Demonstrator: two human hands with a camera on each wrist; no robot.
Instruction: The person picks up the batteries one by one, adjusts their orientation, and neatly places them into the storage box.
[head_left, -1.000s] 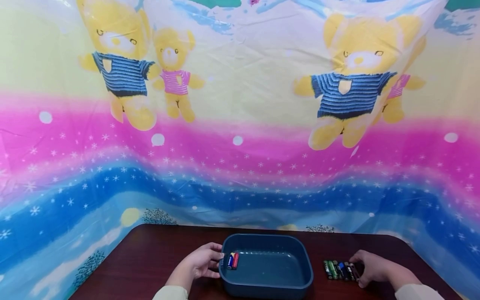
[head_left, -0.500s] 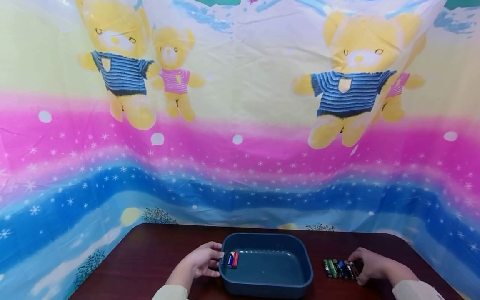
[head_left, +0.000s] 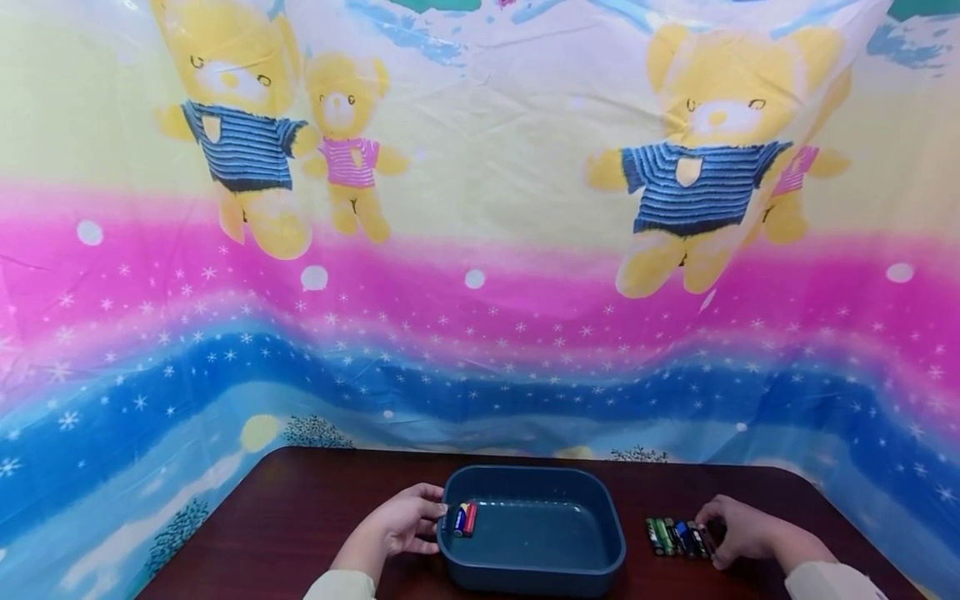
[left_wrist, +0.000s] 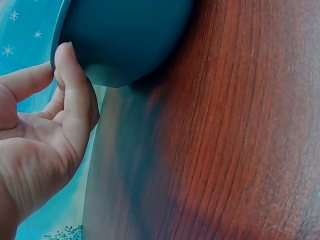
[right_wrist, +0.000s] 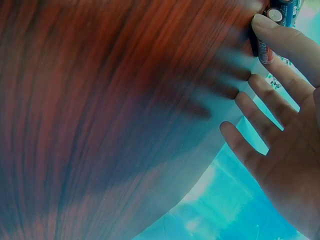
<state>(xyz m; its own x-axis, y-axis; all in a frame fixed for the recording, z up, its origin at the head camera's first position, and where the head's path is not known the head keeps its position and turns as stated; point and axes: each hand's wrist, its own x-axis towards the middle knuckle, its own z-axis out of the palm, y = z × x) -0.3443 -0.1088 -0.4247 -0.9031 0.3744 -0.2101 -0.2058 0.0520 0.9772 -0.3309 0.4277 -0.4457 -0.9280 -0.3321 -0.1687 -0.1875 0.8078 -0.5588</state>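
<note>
A dark blue-grey rectangular plastic box stands on the table, its left rim pinched by my left hand. In the left wrist view the left hand's thumb and fingers lie on either side of the rim. Two batteries, one blue and one red, lie side by side inside the box at its left end. To the right of the box is a row of several batteries in green, blue and dark colours. My right hand pinches the end battery between thumb and index finger; the other fingers are spread.
The dark brown wooden table has rounded far corners. Behind it hangs a curtain printed with bears and snowflakes, close to the table's back edge. A strip of table separates the box from the battery row.
</note>
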